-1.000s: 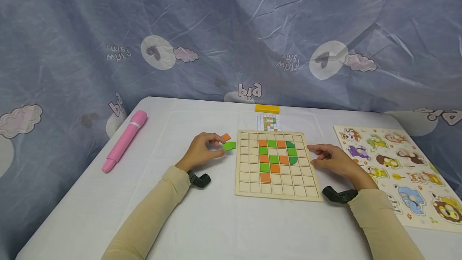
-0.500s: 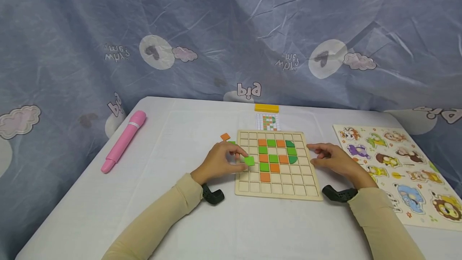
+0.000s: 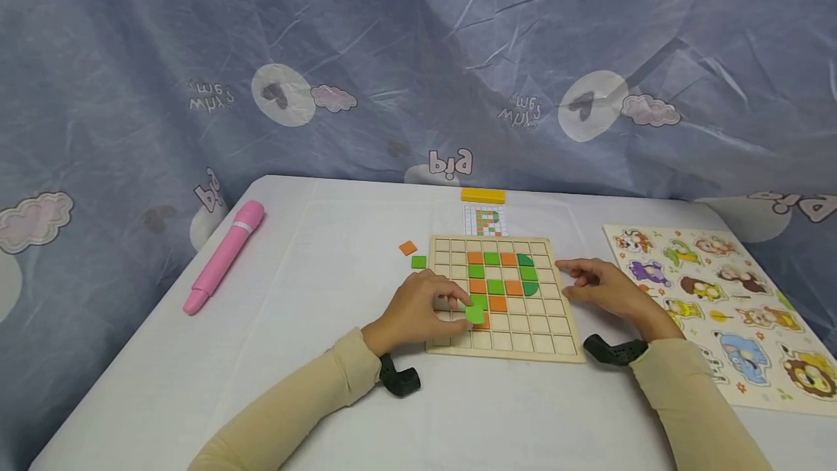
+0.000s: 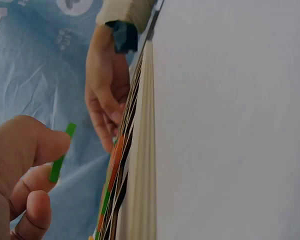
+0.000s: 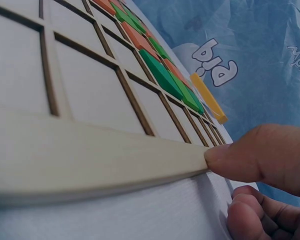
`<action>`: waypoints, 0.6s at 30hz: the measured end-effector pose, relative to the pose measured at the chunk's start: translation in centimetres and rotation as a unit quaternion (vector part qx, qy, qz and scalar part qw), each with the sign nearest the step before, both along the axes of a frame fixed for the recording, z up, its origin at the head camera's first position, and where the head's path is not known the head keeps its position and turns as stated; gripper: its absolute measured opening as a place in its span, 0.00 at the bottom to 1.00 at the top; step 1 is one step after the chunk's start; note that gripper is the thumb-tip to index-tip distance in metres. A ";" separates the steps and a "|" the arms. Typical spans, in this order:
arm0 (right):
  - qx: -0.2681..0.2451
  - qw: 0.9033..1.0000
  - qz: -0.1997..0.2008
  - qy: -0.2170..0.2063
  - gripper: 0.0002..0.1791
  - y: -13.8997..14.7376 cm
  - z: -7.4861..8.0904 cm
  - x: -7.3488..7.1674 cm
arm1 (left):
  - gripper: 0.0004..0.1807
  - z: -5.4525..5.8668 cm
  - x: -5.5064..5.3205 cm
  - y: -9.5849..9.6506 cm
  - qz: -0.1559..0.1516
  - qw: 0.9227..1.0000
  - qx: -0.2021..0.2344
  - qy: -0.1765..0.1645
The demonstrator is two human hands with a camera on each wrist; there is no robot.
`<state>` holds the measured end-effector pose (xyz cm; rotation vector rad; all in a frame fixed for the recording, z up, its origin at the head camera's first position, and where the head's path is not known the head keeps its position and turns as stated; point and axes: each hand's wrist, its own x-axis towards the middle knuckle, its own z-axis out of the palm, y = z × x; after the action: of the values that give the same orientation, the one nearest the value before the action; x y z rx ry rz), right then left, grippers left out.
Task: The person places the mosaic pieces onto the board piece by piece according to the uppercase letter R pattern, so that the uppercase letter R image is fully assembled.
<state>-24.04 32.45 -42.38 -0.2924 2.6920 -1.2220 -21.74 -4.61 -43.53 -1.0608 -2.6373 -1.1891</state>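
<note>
Between thumb and fingertips, my left hand [image 3: 418,311] pinches a green square tile [image 3: 475,313] above the lower left part of the wooden grid board [image 3: 532,347]. The left wrist view catches this tile [image 4: 63,152] nearly edge-on, apart from the board. Orange and green squares, with dark green rounded pieces [image 3: 526,261] at the right, fill several cells in a P-like shape. The held tile partly covers an orange tile [image 3: 484,321]. At the board's right edge rests my right hand [image 3: 604,293], its thumb [image 5: 235,159] touching the rim and its index finger extended.
Left of the board lie a loose orange tile [image 3: 408,248] and a green tile [image 3: 418,262]. A pattern card [image 3: 486,221] stands behind it against a yellow block [image 3: 483,196]. A pink tube-shaped thing [image 3: 224,256] lies far left, an animal puzzle board [image 3: 726,311] right.
My left hand has lifted a green tile from beside the board and carried it right and toward me, over the board's lower left cells. The right hand stays at the edge.
</note>
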 end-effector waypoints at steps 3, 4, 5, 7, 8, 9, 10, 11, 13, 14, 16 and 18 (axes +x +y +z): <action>-0.003 1.000 0.001 0.000 0.33 -0.1 0.1 0.0 | 0.13 -0.2 0.4 0.4 -0.018 1.000 -0.011 0.009; -0.004 1.000 0.001 0.000 0.33 -0.1 0.1 0.1 | 0.13 -0.3 0.5 0.5 -0.023 1.000 -0.014 0.012; -0.004 1.000 0.002 0.000 0.33 -0.1 0.1 0.1 | 0.13 -0.3 0.6 0.5 -0.029 0.999 -0.017 0.016; -0.004 1.000 0.001 -0.001 0.33 -0.1 0.1 0.1 | 0.13 -0.4 0.7 0.6 -0.037 0.999 -0.021 0.020; -0.003 1.000 0.001 -0.001 0.33 -0.1 0.1 0.1 | 0.13 -0.4 0.7 0.6 -0.041 0.999 -0.024 0.021; -0.003 1.000 0.001 -0.001 0.33 -0.1 0.1 0.1 | 0.13 -0.5 0.7 0.6 -0.044 0.998 -0.027 0.020; -0.003 1.000 0.000 0.000 0.33 0.0 0.1 0.1 | 0.12 -0.4 0.7 0.6 -0.046 0.998 -0.030 0.020; -0.004 1.000 0.000 0.000 0.33 0.0 0.1 0.1 | 0.12 -0.5 0.7 0.6 -0.049 0.998 -0.033 0.020; -0.005 1.000 0.000 0.001 0.33 0.0 0.0 0.1 | 0.12 -0.6 0.6 0.7 -0.053 0.998 -0.042 0.021; -0.007 1.000 0.000 0.001 0.33 0.0 0.0 0.1 | 0.12 -0.6 0.6 0.7 -0.055 0.997 -0.047 0.021; -0.009 1.000 0.001 0.001 0.33 0.0 0.0 0.0 | 0.12 -0.8 0.5 0.7 -0.058 0.997 -0.055 0.020; -0.011 1.000 0.002 0.000 0.33 0.1 -0.1 0.0 | 0.11 -0.9 0.5 0.8 -0.062 0.996 -0.061 0.021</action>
<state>-24.04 32.52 -42.44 -0.3004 2.6774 -1.2517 -21.24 -3.85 -44.45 -1.2721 -2.6772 -1.0248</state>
